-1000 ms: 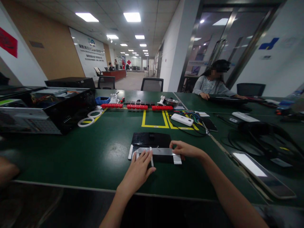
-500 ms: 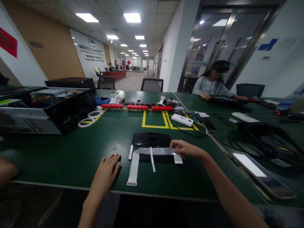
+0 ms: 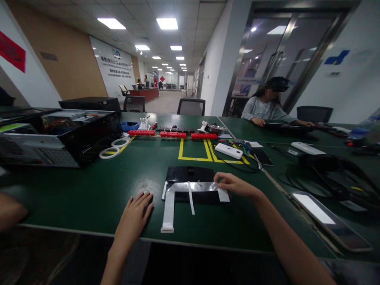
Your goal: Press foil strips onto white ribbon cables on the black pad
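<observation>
A flat black module (image 3: 189, 174) lies on the green table (image 3: 89, 194) in front of me. A shiny silver strip (image 3: 192, 186) runs across its near edge, and two white ribbon cables (image 3: 168, 211) hang from it toward me. My right hand (image 3: 234, 184) rests on the strip's right end, fingers curled and pressing it. My left hand (image 3: 135, 211) lies flat on the table left of the cables, fingers spread, holding nothing.
An open black computer case (image 3: 59, 136) stands at the left with white tape rings (image 3: 109, 152) beside it. Red blocks (image 3: 172, 134) line the far side past yellow floor-tape squares (image 3: 194, 152). Phones (image 3: 329, 219) and cables lie at right. A person sits across the right table.
My left hand has left the silver strip and moved left onto the bare table. The wide ribbon cable now lies uncovered. My right hand has stayed put.
</observation>
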